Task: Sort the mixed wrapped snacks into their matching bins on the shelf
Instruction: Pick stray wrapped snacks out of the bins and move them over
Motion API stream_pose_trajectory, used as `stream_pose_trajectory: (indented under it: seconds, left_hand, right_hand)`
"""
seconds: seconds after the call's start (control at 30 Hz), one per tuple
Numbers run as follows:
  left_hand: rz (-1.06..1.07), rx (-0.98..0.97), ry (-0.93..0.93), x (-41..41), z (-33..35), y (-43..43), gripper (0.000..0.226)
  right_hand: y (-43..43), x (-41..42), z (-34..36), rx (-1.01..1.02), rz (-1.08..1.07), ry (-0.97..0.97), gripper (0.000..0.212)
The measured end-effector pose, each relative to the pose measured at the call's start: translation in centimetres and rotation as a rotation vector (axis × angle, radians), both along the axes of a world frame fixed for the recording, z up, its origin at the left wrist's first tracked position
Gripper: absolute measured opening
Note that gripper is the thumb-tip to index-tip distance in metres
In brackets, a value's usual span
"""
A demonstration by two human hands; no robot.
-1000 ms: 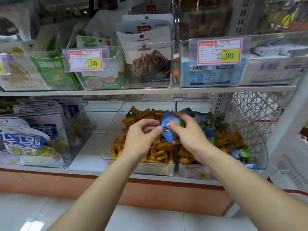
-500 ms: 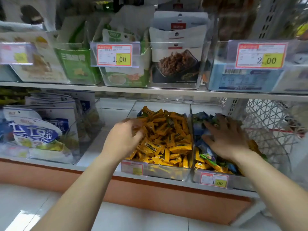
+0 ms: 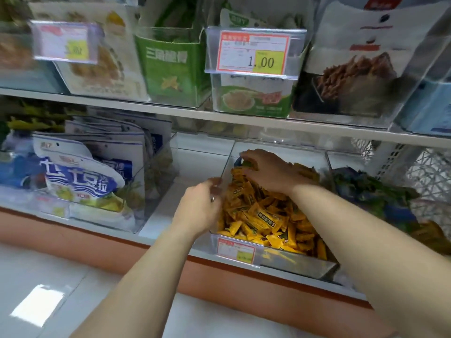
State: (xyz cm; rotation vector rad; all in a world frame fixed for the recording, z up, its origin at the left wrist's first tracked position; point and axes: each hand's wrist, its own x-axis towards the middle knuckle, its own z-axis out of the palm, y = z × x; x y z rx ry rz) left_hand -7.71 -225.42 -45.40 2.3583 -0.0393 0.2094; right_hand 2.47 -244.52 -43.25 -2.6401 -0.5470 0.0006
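Note:
A clear bin point(image 3: 300, 263) on the lower shelf is heaped with yellow wrapped snacks point(image 3: 263, 215). My right hand point(image 3: 271, 173) reaches over the back of that heap. Its fingertips pinch a blue-green wrapped snack point(image 3: 240, 162) lying among the yellow ones near the bin's back left corner. My left hand point(image 3: 201, 207) is at the bin's left side, fingers curled over the top edge of its clear wall. To the right stands a second bin of blue and green wrapped snacks point(image 3: 366, 189), partly hidden by my right forearm.
Left of the yellow bin is a bare strip of shelf point(image 3: 161, 211), then a clear bin of blue-and-white pouches point(image 3: 80, 181). The upper shelf point(image 3: 219, 115) overhangs closely, carrying bins with price tags point(image 3: 252, 53). A white mesh basket point(image 3: 429, 176) stands at the far right.
My right hand has left the blue-green bin and crossed to the back of the yellow bin, onto a blue-green snack. My left hand shifted to the bin's left wall. The view moved closer.

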Motion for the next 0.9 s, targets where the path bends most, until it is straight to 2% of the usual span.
stream_pose_trajectory:
  seconds: [0.17, 0.3, 0.4, 0.43, 0.53, 0.57, 0.63, 0.7, 0.73, 0.83, 0.9]
  left_hand:
    - [-0.038, -0.005, 0.028, 0.3, -0.6, 0.9, 0.045]
    - [-0.045, -0.039, 0.017, 0.5, -1.0, 1.1, 0.043]
    - [-0.034, -0.060, -0.005, 0.6, -1.1, 0.9, 0.040]
    - [-0.032, -0.060, -0.006, 0.6, -1.1, 0.9, 0.040]
    - [-0.028, -0.045, 0.006, 0.6, -0.9, 0.7, 0.041]
    - [-0.028, -0.044, 0.007, 0.6, -0.9, 0.7, 0.041]
    - [-0.027, -0.043, 0.010, 0.5, -0.8, 0.7, 0.042]
    - [-0.025, -0.047, 0.020, 0.4, -0.8, 0.7, 0.041]
    - [-0.025, -0.052, 0.025, 0.4, -0.8, 0.8, 0.041]
    - [-0.027, -0.063, 0.034, 0.4, -0.8, 0.8, 0.040]
    - [-0.025, -0.070, 0.039, 0.4, -0.8, 0.7, 0.041]
  right_hand:
    - [2.2, 1.4, -2.2, -0.327, 0.101, 0.204, 0.062]
    - [1.2, -2.3, -2.3, -0.334, 0.234, 0.261, 0.067]
    - [0.3, -3.2, -0.5, -0.262, 0.182, 0.283, 0.050]
    - [0.3, -2.9, 0.1, -0.201, 0.125, 0.234, 0.041]
    - [0.9, 0.0, 0.3, -0.068, 0.031, -0.111, 0.025]
    - [1.2, 1.1, 0.0, -0.075, 0.020, -0.124, 0.030]
    - [2.0, 2.9, -0.9, -0.186, -0.010, 0.021, 0.057]
    - [2.8, 3.9, -1.9, -0.300, -0.047, 0.105, 0.073]
    - [3.0, 4.3, -2.3, -0.310, -0.065, 0.073, 0.072]
    - [3.4, 4.5, -3.0, -0.217, -0.075, -0.109, 0.039]
    - [3.5, 4.1, -3.1, -0.148, -0.079, -0.131, 0.027]
